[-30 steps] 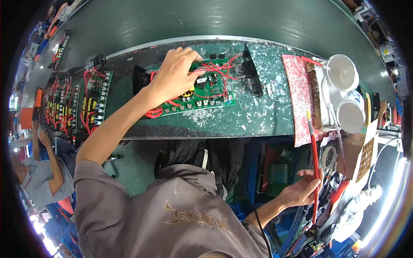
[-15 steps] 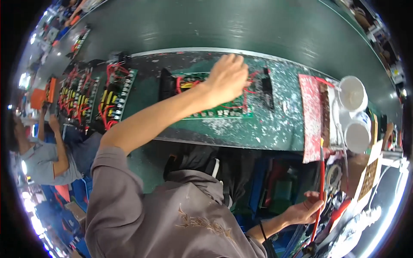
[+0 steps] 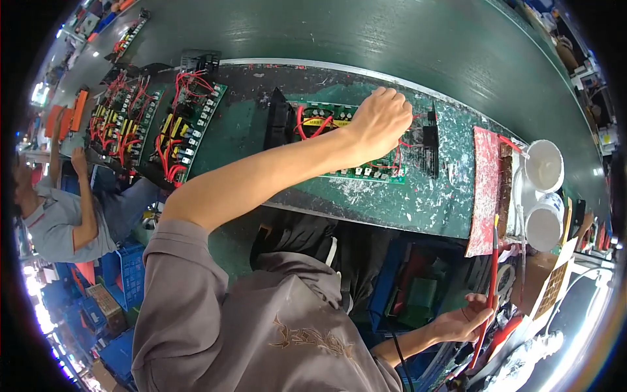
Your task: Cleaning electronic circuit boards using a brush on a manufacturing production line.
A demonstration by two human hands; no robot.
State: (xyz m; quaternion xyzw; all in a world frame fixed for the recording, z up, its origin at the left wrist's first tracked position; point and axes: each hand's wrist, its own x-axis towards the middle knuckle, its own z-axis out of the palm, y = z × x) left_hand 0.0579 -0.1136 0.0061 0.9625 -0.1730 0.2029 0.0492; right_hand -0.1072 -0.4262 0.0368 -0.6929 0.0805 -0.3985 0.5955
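At the middle of the bench (image 3: 241, 147), the board (image 3: 326, 122) lies between two black end pieces, the left one (image 3: 279, 121) by its left edge and the right one (image 3: 431, 149) near its right edge. The person's left hand (image 3: 381, 124) is over the board's right part, knuckles up, fingers curled under; whether that grip is clamped on anything cannot be told. Its forearm crosses the board and the bench's near edge.

A strip of flecked bench separates the right end piece from the red sheet (image 3: 484, 186), whose lower corner reaches past the near edge. Two white tubs (image 3: 545, 166) stand to its right. Off that edge, the right hand (image 3: 465, 321) has its grip closed around a red brush (image 3: 494, 268), tip upward. To the left, a gap of bench parts the board from another board (image 3: 189, 127).
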